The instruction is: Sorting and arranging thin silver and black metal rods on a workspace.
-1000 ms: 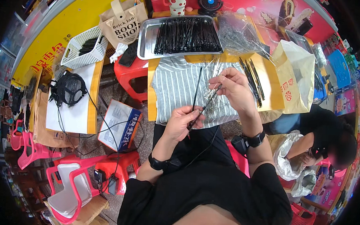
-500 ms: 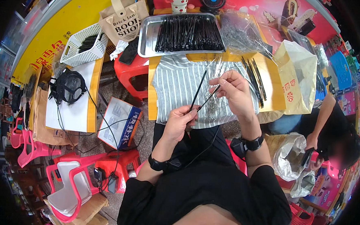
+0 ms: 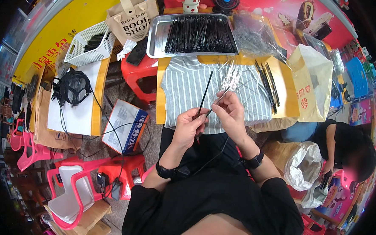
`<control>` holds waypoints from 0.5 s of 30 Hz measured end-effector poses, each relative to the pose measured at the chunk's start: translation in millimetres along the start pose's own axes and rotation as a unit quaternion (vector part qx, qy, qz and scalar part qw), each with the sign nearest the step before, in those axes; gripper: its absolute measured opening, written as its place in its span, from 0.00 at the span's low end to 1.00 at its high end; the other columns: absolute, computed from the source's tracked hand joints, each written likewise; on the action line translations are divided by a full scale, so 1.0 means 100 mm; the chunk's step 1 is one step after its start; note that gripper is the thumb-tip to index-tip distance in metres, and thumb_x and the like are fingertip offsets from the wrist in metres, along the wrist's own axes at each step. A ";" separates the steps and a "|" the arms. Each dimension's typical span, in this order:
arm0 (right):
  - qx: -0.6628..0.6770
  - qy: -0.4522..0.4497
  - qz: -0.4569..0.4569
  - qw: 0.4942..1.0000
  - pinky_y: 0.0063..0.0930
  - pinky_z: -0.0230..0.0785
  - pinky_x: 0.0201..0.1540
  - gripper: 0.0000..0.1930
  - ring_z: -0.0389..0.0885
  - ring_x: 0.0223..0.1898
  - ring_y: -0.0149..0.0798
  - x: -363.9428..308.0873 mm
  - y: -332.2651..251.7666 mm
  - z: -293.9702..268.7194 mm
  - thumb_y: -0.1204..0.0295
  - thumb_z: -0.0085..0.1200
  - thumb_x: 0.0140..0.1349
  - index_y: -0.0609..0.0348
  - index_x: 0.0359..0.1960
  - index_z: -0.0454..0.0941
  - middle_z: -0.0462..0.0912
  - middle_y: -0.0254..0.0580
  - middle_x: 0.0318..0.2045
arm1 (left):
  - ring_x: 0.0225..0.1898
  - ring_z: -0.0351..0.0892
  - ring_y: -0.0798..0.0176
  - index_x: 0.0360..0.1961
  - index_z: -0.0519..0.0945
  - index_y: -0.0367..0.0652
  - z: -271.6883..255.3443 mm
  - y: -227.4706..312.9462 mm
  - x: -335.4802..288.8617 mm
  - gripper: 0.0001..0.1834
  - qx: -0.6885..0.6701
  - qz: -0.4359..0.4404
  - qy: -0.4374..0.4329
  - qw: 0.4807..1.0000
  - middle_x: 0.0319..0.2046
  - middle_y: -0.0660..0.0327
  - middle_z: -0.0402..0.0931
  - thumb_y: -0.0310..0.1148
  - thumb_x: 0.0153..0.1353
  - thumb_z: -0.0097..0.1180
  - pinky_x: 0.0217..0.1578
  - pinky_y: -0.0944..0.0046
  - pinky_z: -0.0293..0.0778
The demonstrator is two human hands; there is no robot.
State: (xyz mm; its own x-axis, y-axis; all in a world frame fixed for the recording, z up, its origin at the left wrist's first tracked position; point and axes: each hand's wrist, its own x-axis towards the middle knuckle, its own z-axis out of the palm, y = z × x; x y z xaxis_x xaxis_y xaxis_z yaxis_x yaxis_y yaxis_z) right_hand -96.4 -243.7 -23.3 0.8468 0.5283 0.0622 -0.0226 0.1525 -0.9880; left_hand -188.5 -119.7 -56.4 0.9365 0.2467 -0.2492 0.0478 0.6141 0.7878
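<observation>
My left hand (image 3: 188, 127) is closed in a pinch on a slim black stick (image 3: 206, 91) that points up and away. Close beside it, my right hand (image 3: 228, 113) pinches a thin dark strip (image 3: 222, 97), its lower end running to the left fingertips. What exactly joins there is hidden by the fingers. Beneath both hands lies a grey-and-white striped cloth (image 3: 179, 89). Thin shiny clear strands (image 3: 229, 75) are spread on it just beyond the right hand. Several loose black sticks (image 3: 268, 85) rest at the cloth's right side.
A metal tray (image 3: 156, 40) full of black sticks stands behind the cloth. Left are a white basket (image 3: 74, 52), a black strapped headgear (image 3: 72, 88) and a box (image 3: 121, 124) with cables across it. A paper bag (image 3: 315, 77) stands right; another person (image 3: 344, 136) works beyond it.
My right hand has come down and left, closer to my left hand, with the strip between its fingers. The left hand has barely moved. The other person's hand has moved lower.
</observation>
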 end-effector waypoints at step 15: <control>-0.089 0.082 -0.100 0.988 0.18 0.65 0.27 0.11 0.71 0.26 0.22 -0.11 0.10 0.16 0.81 0.46 0.60 0.66 0.45 0.63 0.70 0.34 0.28 | 0.23 0.71 0.76 0.38 0.80 0.37 0.10 -0.04 -0.03 0.06 0.013 0.002 0.019 1.000 0.28 0.65 0.79 0.23 0.60 0.55 0.23 0.78 0.64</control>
State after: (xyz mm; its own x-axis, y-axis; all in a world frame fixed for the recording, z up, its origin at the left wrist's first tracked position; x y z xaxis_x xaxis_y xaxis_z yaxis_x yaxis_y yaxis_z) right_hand -114.8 -234.9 -31.8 0.8999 0.3583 0.2486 0.2347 0.0825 -0.9686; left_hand -188.0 -130.3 -53.6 0.9232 0.2776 -0.2657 0.0532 0.5925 0.8038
